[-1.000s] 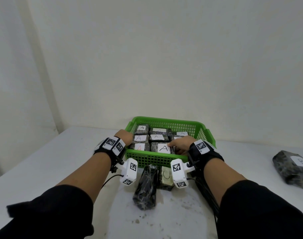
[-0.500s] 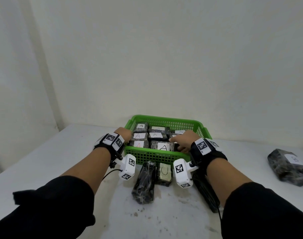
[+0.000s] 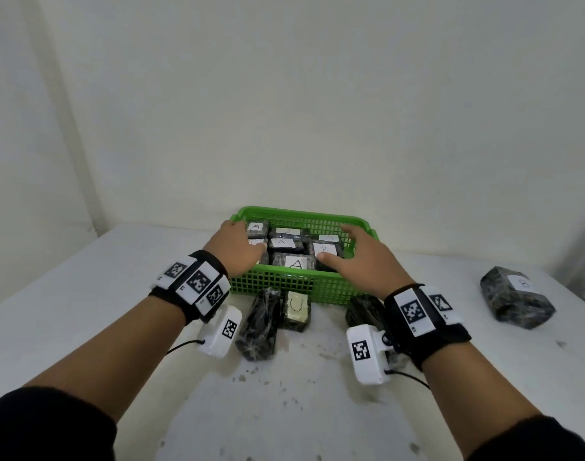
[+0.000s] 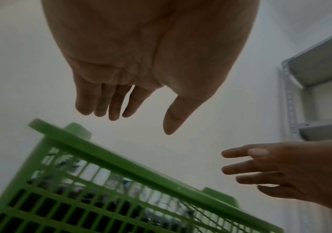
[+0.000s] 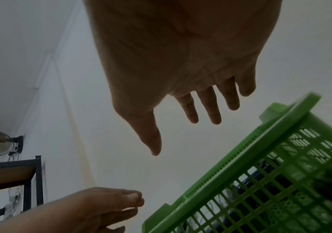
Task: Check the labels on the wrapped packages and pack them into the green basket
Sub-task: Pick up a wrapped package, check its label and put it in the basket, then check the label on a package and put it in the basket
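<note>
So the green basket (image 3: 286, 287) sits on the desk (image 3: 84, 294) with its long side running left to right in front of me, wrapped packages (image 3: 296, 262) lying flat inside, labels up. Only the head view shows those A and B labels; the wrist views just catch mesh. My left hand (image 3: 236, 249) and right hand (image 3: 364, 261) hover above it, fingers spread, holding nothing.

The white table (image 3: 84, 311) holds a green basket (image 3: 284, 287) at 12 o'clock. Three dark packages (image 3: 259, 324) lie just before it. Another package (image 3: 514, 301) sits at 3 o'clock.
</note>
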